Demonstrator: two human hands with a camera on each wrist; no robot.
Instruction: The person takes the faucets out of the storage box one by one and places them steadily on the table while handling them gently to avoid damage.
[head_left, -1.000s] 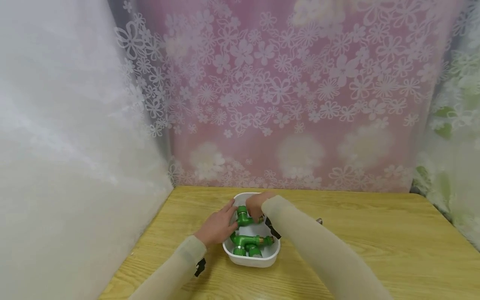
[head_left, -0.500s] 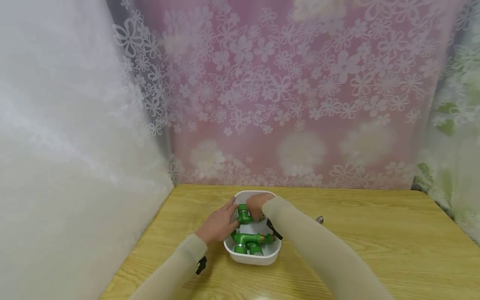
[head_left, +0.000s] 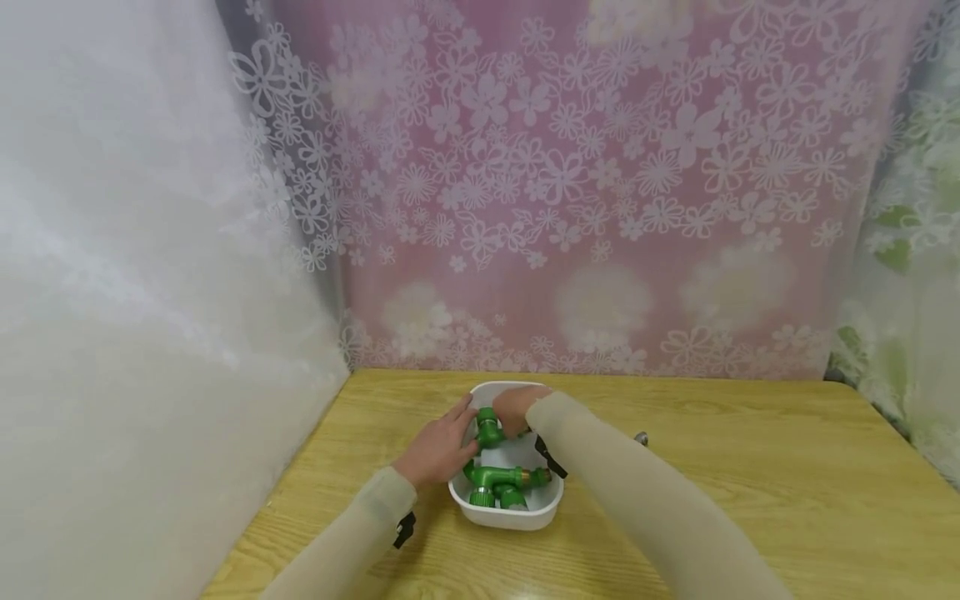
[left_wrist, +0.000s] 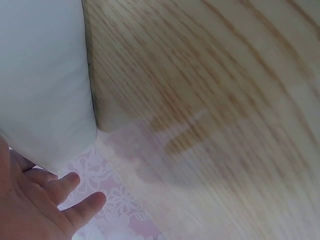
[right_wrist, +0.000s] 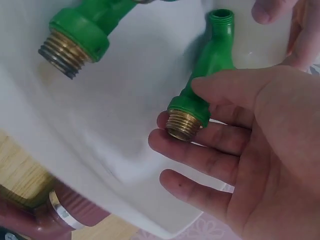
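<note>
In the head view, a white plastic tub (head_left: 506, 521) holds several green taps. My right hand (head_left: 517, 410) reaches over its far right side. In the right wrist view, that hand (right_wrist: 240, 130) pinches a green tap (right_wrist: 215, 60) between thumb and fingers, near its brass threaded end. My left hand (head_left: 435, 450) lies with straight fingers along the tub's left rim; the left wrist view catches its fingers (left_wrist: 82, 210) beside the tub wall (left_wrist: 45, 75). Another green tap (head_left: 491, 477) lies across the near end of the tub, over a second one (head_left: 512, 498).
The tub stands on a wood-grain table (head_left: 750, 483). Outside it lies a dark red tap (right_wrist: 75, 207) with a silvery ring. A small metal end (head_left: 641, 438) shows past the right sleeve (head_left: 645, 492). A pink flowered curtain (head_left: 585, 183) hangs behind the table.
The right hand has turned slightly, and less of the held tap's brass end shows in the head view. The left hand stays on the rim.
</note>
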